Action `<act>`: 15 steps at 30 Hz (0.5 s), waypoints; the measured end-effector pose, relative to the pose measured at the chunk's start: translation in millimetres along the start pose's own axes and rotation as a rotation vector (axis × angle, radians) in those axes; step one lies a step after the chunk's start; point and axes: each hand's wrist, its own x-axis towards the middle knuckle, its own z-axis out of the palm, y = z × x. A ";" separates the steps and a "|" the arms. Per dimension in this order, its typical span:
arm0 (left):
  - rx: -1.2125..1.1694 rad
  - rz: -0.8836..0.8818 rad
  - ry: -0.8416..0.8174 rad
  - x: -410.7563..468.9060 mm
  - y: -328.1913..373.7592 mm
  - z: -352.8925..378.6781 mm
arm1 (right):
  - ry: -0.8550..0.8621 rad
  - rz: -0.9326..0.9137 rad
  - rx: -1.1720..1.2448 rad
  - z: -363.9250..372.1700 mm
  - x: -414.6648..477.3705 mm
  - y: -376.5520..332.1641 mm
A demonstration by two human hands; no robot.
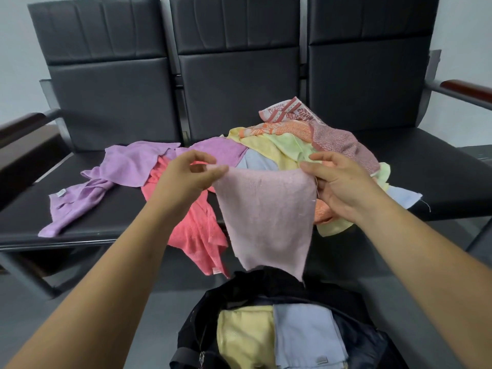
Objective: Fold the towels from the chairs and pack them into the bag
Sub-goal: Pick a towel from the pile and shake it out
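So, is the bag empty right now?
No, a folded yellow towel and a folded blue towel lie side by side inside the bag.

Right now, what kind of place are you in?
Probably a waiting room or office: a row of joined black padded chairs with wood-capped armrests stands against a plain pale wall.

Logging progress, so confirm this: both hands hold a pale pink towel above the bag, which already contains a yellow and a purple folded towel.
Wrong colour: the head view shows the bag holding a yellow towel and a light blue towel, not purple.
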 end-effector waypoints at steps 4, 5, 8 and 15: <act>0.469 0.167 -0.077 -4.6 1.3 3.9 | -0.144 -0.052 -0.245 0.4 -3.2 -1.6; 0.534 0.199 -0.071 -4.6 2.2 5.2 | -0.156 -0.091 -0.396 0.6 -4.6 -1.1; 0.580 0.195 -0.074 -2.1 1.2 5.9 | -0.092 -0.272 -0.804 2.7 -8.5 -0.8; 0.157 0.069 -0.117 -2.8 -1.5 4.2 | 0.013 -0.271 -0.571 -3.2 -6.1 3.5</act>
